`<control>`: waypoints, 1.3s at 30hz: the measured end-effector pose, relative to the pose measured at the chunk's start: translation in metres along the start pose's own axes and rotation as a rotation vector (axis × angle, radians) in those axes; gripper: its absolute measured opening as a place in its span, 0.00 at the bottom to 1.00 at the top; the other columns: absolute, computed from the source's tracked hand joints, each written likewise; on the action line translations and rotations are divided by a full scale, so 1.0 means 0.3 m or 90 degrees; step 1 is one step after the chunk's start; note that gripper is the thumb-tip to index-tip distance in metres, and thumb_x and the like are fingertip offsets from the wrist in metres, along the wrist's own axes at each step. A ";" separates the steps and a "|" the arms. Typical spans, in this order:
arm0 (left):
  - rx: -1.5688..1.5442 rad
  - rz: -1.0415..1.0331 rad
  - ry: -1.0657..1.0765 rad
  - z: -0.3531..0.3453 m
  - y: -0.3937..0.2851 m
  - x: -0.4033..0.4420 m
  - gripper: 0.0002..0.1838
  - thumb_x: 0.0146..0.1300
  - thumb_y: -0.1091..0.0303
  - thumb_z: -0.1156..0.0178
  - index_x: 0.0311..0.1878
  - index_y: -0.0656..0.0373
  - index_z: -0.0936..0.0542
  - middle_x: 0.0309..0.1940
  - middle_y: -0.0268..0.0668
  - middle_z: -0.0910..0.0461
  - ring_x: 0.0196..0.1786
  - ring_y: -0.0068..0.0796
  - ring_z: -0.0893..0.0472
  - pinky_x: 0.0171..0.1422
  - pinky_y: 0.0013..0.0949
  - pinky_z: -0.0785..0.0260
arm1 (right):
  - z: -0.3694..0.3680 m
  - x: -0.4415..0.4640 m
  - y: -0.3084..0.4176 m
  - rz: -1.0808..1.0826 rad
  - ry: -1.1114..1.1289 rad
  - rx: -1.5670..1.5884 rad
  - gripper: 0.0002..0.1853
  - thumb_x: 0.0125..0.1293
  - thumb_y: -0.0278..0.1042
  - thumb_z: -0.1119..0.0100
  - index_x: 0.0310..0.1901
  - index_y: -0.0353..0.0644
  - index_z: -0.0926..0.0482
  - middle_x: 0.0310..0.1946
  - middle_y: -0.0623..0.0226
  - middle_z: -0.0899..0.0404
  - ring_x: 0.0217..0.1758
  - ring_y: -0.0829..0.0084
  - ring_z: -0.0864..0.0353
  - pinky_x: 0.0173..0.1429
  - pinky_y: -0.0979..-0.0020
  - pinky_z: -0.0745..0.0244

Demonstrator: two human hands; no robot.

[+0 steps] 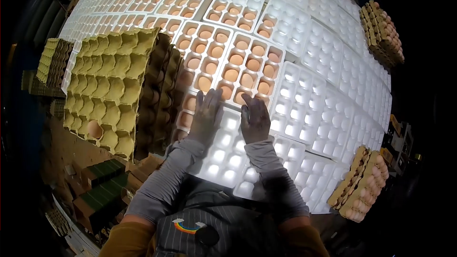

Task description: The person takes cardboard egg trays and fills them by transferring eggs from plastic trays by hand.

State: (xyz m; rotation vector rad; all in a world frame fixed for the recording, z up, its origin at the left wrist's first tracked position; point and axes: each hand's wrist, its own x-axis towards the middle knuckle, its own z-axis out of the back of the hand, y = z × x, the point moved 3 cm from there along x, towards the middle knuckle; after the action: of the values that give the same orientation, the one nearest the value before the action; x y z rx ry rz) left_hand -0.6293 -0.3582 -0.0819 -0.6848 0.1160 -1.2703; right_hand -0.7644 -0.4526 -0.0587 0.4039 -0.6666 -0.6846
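My left hand, in a grey glove, lies with fingers stretched out at the near edge of a white foam tray of eggs. Its fingertips are close to an egg in the nearest row. My right hand, gloved too, has slightly bent fingers apart at the same edge, over the front row; they partly cover an egg there. Neither hand visibly lifts an egg. Beneath both hands is a white foam tray with bare cups. Another egg-filled foam tray adjoins on the left.
A tall stack of pulp egg trays stands left, one egg on top. Pulp trays with eggs stand at the right front and right back. More white foam trays cover the right side. Cardboard boxes lie lower left.
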 end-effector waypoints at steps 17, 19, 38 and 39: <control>0.212 0.137 -0.279 1.231 0.093 -0.143 0.25 0.67 0.73 0.45 0.68 0.56 0.27 0.69 0.45 0.32 0.76 0.53 0.41 0.80 0.54 0.52 | -0.103 0.337 1.059 0.433 0.247 0.164 0.24 0.56 0.45 0.31 0.51 0.44 0.24 0.40 0.64 0.30 0.49 0.63 0.28 0.58 0.61 0.30; 0.297 0.217 -0.167 1.259 0.256 -0.102 0.27 0.70 0.67 0.43 0.71 0.54 0.31 0.71 0.47 0.35 0.77 0.56 0.43 0.80 0.55 0.53 | -0.237 0.298 1.075 0.470 0.249 0.064 0.20 0.59 0.43 0.33 0.50 0.44 0.23 0.34 0.66 0.27 0.48 0.66 0.26 0.64 0.63 0.31; 0.240 0.314 0.139 1.242 0.436 -0.028 0.33 0.58 0.64 0.35 0.69 0.57 0.29 0.72 0.50 0.37 0.77 0.64 0.47 0.78 0.65 0.55 | -0.817 1.550 0.125 -0.484 -0.023 0.839 0.27 0.72 0.25 0.49 0.71 0.40 0.38 0.59 0.49 0.25 0.55 0.53 0.18 0.58 0.59 0.16; 0.227 0.303 0.119 1.241 0.439 -0.027 0.32 0.58 0.62 0.35 0.67 0.57 0.29 0.69 0.51 0.35 0.74 0.67 0.45 0.77 0.68 0.56 | -0.832 1.552 0.115 -0.497 -0.018 0.821 0.27 0.73 0.26 0.49 0.72 0.40 0.38 0.60 0.48 0.26 0.56 0.53 0.19 0.59 0.59 0.17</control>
State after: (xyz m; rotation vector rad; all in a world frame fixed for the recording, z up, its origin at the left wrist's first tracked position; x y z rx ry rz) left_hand -0.3563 -0.1822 0.1430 -0.2089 0.1870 -0.8611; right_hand -0.3078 -0.7182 -0.0215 1.9163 -0.9273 -0.9170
